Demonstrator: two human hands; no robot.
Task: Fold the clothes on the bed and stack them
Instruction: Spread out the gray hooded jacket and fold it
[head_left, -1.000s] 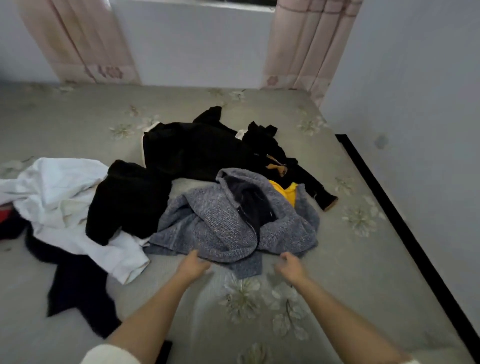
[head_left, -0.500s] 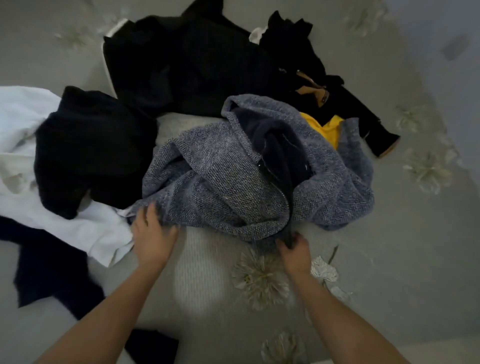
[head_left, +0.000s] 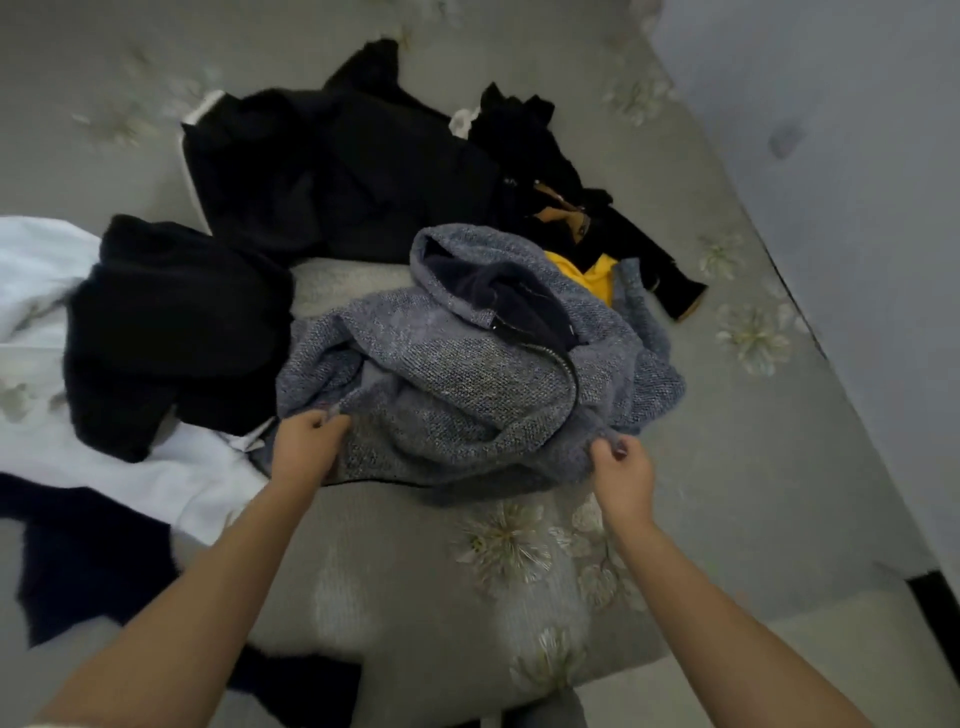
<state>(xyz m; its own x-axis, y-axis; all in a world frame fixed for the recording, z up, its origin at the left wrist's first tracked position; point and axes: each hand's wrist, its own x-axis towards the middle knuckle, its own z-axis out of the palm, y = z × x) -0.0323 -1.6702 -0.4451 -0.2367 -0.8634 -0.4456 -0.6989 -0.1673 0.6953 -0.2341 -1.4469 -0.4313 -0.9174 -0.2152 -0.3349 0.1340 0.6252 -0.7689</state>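
Half a second earlier the left hand lay flat at the near-left edge of the grey knit zip jacket (head_left: 457, 395) and the right sat at its hem below the zip. At this moment both hands had closed on the fabric. The left hand (head_left: 306, 447) gripped a bunched fold at the near-left edge, and the right hand (head_left: 621, 467) pinched the near-right corner, fingers curled. The jacket lay crumpled mid-bed (head_left: 415, 597), with its far side over a yellow garment (head_left: 587, 273) and a black garment (head_left: 171, 332) just to its left.

Judgement: the grasp was secured and the first item chosen. Next would be lifting it clear and spreading it flat. Nothing was folded or stacked yet.
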